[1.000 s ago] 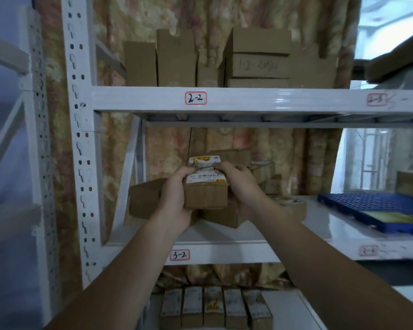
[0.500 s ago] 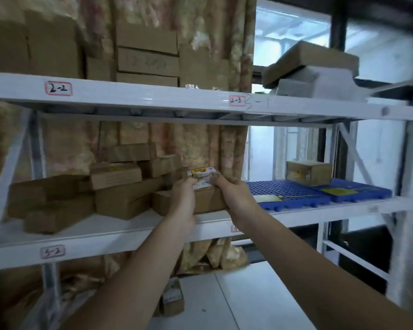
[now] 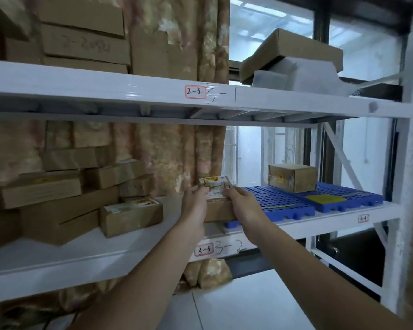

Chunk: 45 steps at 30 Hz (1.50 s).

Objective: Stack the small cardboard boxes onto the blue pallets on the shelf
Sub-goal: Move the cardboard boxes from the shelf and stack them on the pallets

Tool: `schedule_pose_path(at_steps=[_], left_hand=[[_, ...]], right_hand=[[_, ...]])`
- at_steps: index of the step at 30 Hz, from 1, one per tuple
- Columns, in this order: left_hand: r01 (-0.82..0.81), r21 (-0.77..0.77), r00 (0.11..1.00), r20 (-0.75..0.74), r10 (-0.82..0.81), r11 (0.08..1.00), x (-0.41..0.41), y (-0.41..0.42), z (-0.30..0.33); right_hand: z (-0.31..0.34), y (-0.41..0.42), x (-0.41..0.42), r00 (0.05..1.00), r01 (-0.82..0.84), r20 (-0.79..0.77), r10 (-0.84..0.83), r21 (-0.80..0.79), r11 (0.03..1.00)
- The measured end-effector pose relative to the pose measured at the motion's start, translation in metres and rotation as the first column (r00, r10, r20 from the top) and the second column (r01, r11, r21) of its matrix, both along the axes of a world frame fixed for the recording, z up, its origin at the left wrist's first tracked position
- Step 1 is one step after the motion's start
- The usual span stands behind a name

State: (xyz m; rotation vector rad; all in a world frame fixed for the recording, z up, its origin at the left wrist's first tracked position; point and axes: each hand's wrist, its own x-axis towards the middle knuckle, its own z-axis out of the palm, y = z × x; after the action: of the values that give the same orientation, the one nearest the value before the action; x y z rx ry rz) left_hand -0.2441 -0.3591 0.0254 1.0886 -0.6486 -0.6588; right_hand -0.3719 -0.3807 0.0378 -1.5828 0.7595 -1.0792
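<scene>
a white shelf (image 3: pixel 134 256) stood before a curtain (image 3: pixel 177 151), pallets (image 3: pixel 284 203) on its right. both hands, left (image 3: pixel 193 206) and right (image 3: pixel 244 206), held the boxes (image 3: pixel 218 206) above the shelf's front, fingers (image 3: pixel 231 192) grasping the sides.

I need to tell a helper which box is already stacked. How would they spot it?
Look at the middle shelf, right of the curtain, where the blue pallets lie. On the far pallet stands a lone cardboard box; no hand touches it, unlike the one being carried.
</scene>
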Motion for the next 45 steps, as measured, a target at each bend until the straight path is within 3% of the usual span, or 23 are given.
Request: schedule_pose_path(at_steps=[6,15,23,28,31,42,45], left_hand=[[-0.022,-0.025,1.0,0.006,0.022,0.999,0.014,-0.048,0.031],[0.081,0.074,0.993,0.08,-0.087,0.994,0.035,-0.112,0.05],[-0.086,0.137,0.968,0.246,0.05,0.987,0.058,-0.163,0.034],[-0.19,0.225,0.942,0.315,0.114,0.956,0.076,-0.186,0.014],[-0.181,0.288,0.934,0.349,0.072,0.941,0.084,-0.196,0.003],[-0.167,0.336,0.932,0.362,0.036,0.927,0.078,-0.187,0.0],[-0.235,0.3,0.893,0.441,0.084,0.925,0.059,-0.164,0.016]], right_hand=[[0.029,-0.059,0.017,0.999,0.016,-0.049,-0.022,-0.112,0.994],[0.05,-0.15,0.04,0.991,-0.027,-0.131,0.02,-0.055,0.998],[0.045,-0.211,0.063,0.945,-0.164,-0.292,0.144,-0.047,0.985],[0.037,-0.224,0.066,0.907,-0.276,-0.357,0.223,-0.103,0.956],[0.03,-0.229,0.067,0.876,-0.306,-0.421,0.233,-0.116,0.945],[0.028,-0.225,0.056,0.818,-0.337,-0.522,0.24,-0.098,0.936],[0.041,-0.209,0.045,0.834,-0.364,-0.509,0.214,-0.214,0.907]])
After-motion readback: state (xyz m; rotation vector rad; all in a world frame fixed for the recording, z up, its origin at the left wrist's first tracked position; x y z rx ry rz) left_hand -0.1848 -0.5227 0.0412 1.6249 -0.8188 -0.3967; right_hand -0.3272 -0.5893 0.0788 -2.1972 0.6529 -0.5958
